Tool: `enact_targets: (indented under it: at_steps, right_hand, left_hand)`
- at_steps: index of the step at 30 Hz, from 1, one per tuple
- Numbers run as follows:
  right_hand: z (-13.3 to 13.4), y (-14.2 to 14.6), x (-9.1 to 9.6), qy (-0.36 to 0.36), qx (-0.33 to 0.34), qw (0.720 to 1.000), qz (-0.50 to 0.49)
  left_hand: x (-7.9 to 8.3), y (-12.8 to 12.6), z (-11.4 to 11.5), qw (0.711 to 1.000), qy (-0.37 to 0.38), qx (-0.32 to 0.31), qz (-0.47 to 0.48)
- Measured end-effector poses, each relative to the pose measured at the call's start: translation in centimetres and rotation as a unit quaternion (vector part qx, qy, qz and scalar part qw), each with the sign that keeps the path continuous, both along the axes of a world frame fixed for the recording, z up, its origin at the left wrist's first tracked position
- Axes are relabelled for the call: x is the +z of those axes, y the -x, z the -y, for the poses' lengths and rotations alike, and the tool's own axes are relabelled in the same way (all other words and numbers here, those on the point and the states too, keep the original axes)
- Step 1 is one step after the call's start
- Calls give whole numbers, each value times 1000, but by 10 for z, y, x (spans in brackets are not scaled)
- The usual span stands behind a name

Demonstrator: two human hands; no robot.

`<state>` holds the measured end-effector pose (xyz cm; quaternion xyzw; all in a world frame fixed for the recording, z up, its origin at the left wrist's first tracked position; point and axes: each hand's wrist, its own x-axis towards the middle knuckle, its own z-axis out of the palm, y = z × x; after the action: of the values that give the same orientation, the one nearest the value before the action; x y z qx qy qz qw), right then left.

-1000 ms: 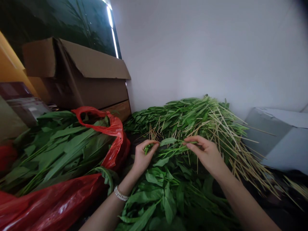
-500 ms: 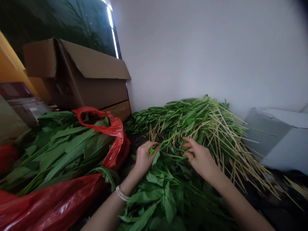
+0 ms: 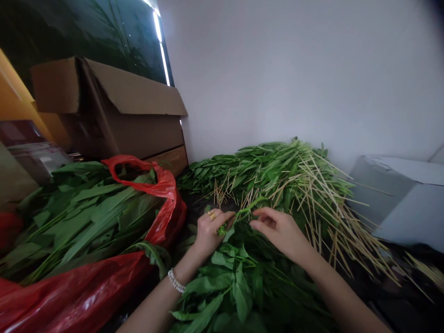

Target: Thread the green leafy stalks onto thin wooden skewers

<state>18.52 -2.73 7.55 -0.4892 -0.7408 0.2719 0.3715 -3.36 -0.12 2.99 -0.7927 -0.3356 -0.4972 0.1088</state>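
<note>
My left hand, with a ring and a beaded bracelet, is closed on a leafy green stem; bits of green poke out between its fingers. The stem slants up to the right, past the fingertips of my right hand. That hand is curved, its thumb and forefinger a little apart beside the stem, with nothing visible between them. Below both hands spreads a heap of loose leafy greens. Behind them lies a pile of leafy bundles, with many thin wooden sticks among and over it.
At left, a red plastic bag holds large green leaves. An open cardboard box stands behind it. A white wall rises at the back, and a pale box is at right.
My right hand has moved left toward the stem, and its fingers have drawn closer together. My left hand has turned slightly, still holding the stem.
</note>
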Motion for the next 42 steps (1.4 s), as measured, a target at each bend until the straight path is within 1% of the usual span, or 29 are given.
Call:
enact_targets:
  at_steps: [2, 4, 6, 8, 11, 14, 18, 20, 23, 26, 28, 30, 34, 38, 40, 42]
  right_hand:
    - [1, 9, 0, 5, -7, 995, -104]
    - [1, 11, -1, 19, -14, 987, -159]
    - [0, 7, 1, 33, -18, 978, -204]
    - [-2, -2, 6, 31, -22, 966, -256]
    - [-5, -17, 15, -2, -32, 943, -332]
    - [-6, -25, 20, -14, -24, 925, -379]
    - [-6, -28, 21, -14, 9, 921, -389]
    - [-7, -30, 19, -25, 11, 924, -381]
    - [-9, -31, 16, -44, -24, 936, -350]
    - [-10, -30, 13, -43, -53, 946, -318]
    - [-11, -26, 11, -34, -50, 947, -314]
    - [-11, -22, 10, -23, -45, 947, -317]
    - [-8, -15, 9, -17, -50, 946, -320]
    - [-6, -11, 9, -9, -33, 946, -322]
    - [-5, -10, 9, -2, -19, 950, -313]
    - [-3, -9, 11, -5, -12, 957, -291]
  left_hand:
    - [-1, -4, 4, 999, -17, -14, -41]
    - [-2, -6, 6, 998, -22, -19, -61]
    - [-4, -6, 5, 998, -3, -16, -56]
    - [-6, -7, 2, 999, 41, 0, -32]
    - [-8, -6, -4, 992, 116, 23, 32]
    - [-6, -5, -6, 981, 165, 23, 102]
    - [0, -3, -4, 963, 204, 12, 175]
    - [3, -3, -4, 954, 216, 9, 209]
    - [5, -4, -4, 939, 220, 8, 263]
    - [6, -5, -5, 931, 217, 12, 295]
    - [7, -6, -5, 934, 213, 8, 288]
    - [7, -6, -4, 943, 205, -6, 262]
    - [8, -6, -3, 958, 193, -67, 203]
    - [8, -9, -2, 955, 225, -116, 156]
    - [7, -10, -2, 951, 244, -125, 140]
    - [7, -10, -2, 943, 270, -124, 152]
